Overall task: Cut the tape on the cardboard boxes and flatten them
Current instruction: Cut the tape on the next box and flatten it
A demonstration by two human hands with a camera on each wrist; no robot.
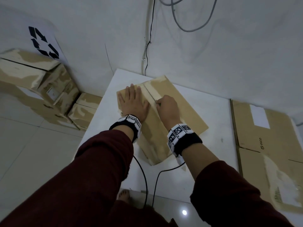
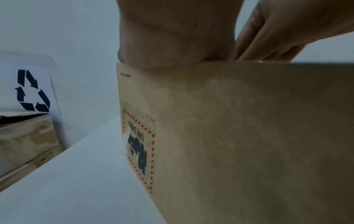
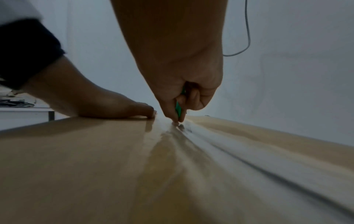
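Note:
A brown cardboard box (image 1: 180, 112) lies on the white table (image 1: 213, 145), with glossy tape (image 3: 172, 151) along its top centre seam. My left hand (image 1: 133, 104) presses flat on the box top, left of the seam, fingers spread. My right hand (image 1: 167, 107) is curled round a small green cutter (image 3: 179, 109) whose tip touches the seam about midway along the box. In the left wrist view the box side (image 2: 249, 136) shows a red dashed UN label (image 2: 139, 151), with my palm (image 2: 172, 37) on the top edge.
Taped cardboard boxes (image 1: 37, 86) are stacked on the floor at the left under a recycling sign (image 1: 43, 41). Flattened cardboard (image 1: 270, 145) lies at the right. Black cables (image 1: 147, 177) cross the table's front. Grey cables (image 1: 188, 22) hang on the wall behind.

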